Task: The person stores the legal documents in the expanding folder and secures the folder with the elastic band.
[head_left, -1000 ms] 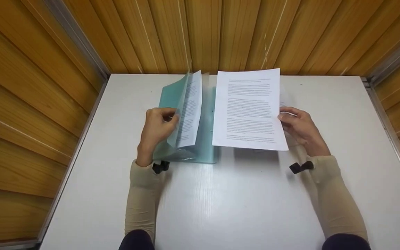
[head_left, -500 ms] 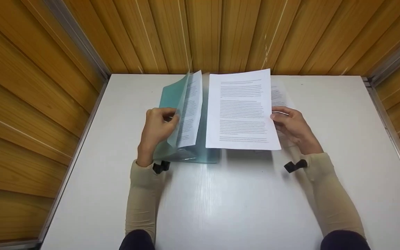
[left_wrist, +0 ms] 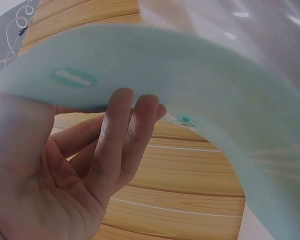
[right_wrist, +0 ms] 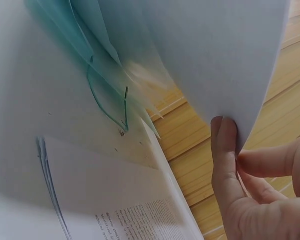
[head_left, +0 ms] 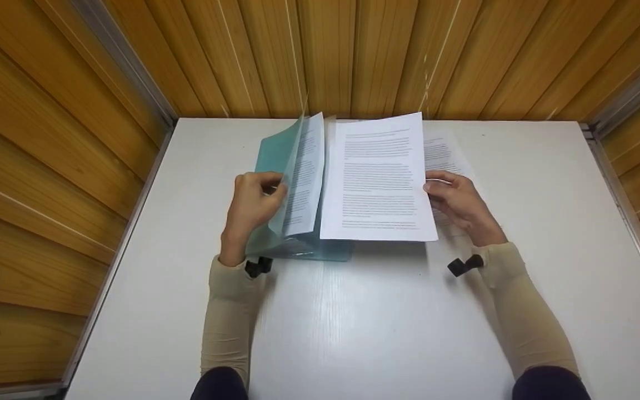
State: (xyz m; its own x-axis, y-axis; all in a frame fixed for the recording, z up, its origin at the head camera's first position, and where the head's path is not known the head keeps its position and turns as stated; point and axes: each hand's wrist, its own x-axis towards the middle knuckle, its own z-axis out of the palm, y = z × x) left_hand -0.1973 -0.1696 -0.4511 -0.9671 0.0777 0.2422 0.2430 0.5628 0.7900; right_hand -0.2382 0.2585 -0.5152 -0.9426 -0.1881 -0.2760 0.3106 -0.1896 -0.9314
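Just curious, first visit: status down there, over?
Left hand gripping teal folder. Right hand pinching printed sheet by its edge. Other paper on table, apparently no obstacle.

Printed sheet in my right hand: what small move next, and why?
Perhaps ease the printed sheet left into the teal folder: the left hand holds the folder open, and the right hand pinches the sheet's right edge, leaving its left edge free.

The folder is teal; the sheet white, finely lined, seemingly in black.
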